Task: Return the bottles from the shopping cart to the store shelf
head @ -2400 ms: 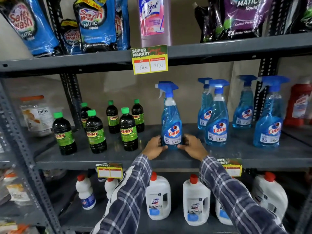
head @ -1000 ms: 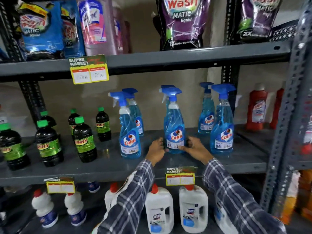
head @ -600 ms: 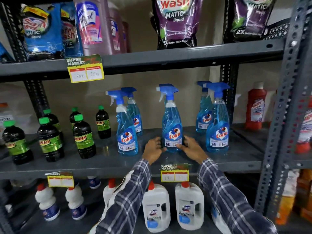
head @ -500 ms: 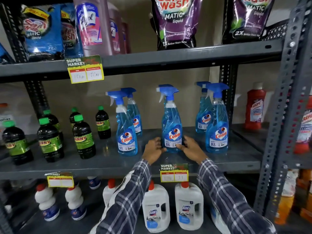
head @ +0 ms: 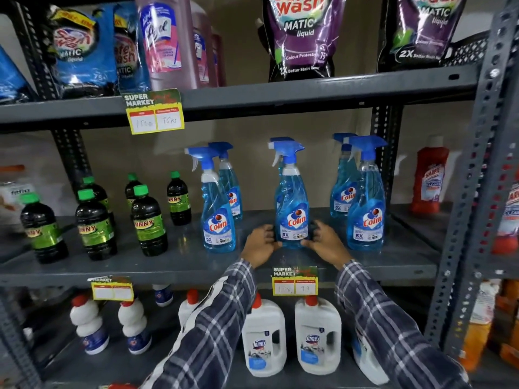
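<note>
Middle shelf (head: 168, 265), centre of frame: a blue Colin spray bottle (head: 292, 209) stands upright near the front edge. Left hand (head: 259, 244) sits at the bottle's lower left side, right hand (head: 327, 242) at its lower right, fingers curled toward the base. Thumbs appear to touch the bottle's foot; cannot tell whether the hands are gripping it or just cupped loosely around it. Both arms in plaid sleeves (head: 213, 327) come up from the bottom of the frame.

Left of the held bottle, two more Colin sprayers (head: 217, 209), one behind the other, upright. Right of it, another pair of sprayers (head: 365, 203), also upright, just apart from the right hand. Far left of the same shelf: dark bottles with green caps (head: 147, 220), scattered in loose rows. Right edge: a red Harpic bottle (head: 429, 178) in the next bay.

Yellow price tag (head: 295, 280) hangs on the shelf lip directly below the hands; another price label (head: 154, 110) on the upper shelf lip, upper left. Upper shelf: blue and purple detergent pouches (head: 303, 37) and pink bottles (head: 171, 40). Bottom shelf: white Domex jugs (head: 264, 343) with red caps.
</note>
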`<state>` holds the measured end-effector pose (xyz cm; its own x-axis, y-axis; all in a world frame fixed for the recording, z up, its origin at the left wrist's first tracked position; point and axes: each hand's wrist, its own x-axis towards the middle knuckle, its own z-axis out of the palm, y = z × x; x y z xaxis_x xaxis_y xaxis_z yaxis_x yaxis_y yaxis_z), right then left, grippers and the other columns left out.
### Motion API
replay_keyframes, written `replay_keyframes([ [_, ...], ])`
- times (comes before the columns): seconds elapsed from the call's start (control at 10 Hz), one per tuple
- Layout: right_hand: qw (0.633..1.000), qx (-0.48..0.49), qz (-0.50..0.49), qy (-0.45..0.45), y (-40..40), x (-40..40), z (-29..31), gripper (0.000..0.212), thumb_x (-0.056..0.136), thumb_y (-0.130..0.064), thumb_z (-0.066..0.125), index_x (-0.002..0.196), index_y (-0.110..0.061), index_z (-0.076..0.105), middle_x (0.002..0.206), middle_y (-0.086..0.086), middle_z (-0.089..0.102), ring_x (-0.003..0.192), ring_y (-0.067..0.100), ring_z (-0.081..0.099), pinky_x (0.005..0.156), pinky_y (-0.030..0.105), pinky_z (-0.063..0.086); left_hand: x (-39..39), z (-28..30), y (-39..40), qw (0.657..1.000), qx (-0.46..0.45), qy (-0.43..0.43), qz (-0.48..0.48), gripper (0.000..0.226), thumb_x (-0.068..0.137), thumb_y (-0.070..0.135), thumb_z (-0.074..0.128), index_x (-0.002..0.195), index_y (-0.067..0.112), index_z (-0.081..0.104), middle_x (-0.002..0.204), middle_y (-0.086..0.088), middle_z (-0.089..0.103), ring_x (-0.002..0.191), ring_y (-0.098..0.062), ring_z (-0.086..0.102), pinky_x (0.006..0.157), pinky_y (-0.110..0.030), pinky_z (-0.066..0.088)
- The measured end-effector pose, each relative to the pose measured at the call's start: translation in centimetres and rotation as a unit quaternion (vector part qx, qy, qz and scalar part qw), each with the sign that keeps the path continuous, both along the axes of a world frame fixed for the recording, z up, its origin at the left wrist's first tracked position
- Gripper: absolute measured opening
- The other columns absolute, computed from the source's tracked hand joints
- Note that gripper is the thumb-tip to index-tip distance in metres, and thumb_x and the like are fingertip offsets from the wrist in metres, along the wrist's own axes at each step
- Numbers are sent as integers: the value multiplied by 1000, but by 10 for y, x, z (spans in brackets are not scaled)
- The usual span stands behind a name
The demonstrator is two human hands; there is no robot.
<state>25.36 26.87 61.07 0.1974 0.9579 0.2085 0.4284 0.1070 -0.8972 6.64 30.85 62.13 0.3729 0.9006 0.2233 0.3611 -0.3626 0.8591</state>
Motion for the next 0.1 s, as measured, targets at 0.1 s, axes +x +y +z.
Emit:
replay_keyframes([
  [0.1, 991, 68, -86, -82, -21, -15, -2, 67, 90, -11, 65, 148, -13, 33, 139, 11, 59, 127, 24, 57, 99, 29, 43, -17, -7, -17, 989, 130, 64, 31, 56, 93, 26, 59, 144, 17, 37, 147, -8, 49, 134, -17, 47, 108, -29, 40],
])
